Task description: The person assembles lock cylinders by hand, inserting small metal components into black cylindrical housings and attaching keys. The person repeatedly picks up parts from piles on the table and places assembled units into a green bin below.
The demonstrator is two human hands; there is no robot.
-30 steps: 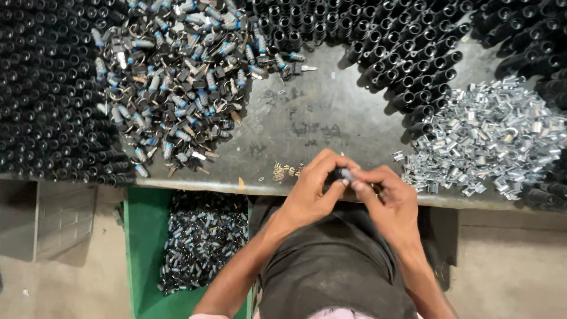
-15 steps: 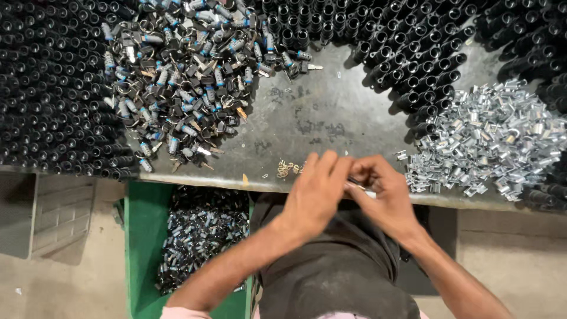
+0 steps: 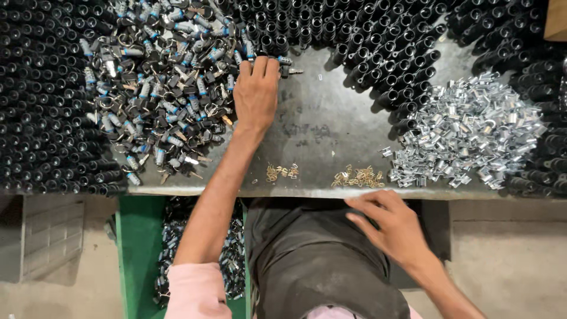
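- Your left hand (image 3: 256,91) stretches across the grey metal bench (image 3: 319,127) and lands palm-down at the right edge of the heap of small lock cylinders and keys (image 3: 159,94), fingers together and curled onto the pieces; whether anything is yet pinched under them cannot be told from above.
- Your right hand (image 3: 393,227) hangs back near your body, just off the near lip of the bench, fingers loosely spread and holding nothing that shows.
- Two small scatters of brass clips (image 3: 331,175) lie close to the front edge between your hands, likely kept there because they are tiny and wanted within easy reach.
- A pile of shiny silver sleeves (image 3: 466,133) sits to your right on the bench, near the right hand and well apart from the lock heap, so each hand has its own stock on its own side.
- Black tubes (image 3: 41,100), stacked open end toward you, wall in the bench on the left, along the back and at the far right, leaving the bare middle as working room.
- Below the bench on your left, a green bin (image 3: 133,254) holds more of the dark cylinder parts, placed where a hand can drop straight down.
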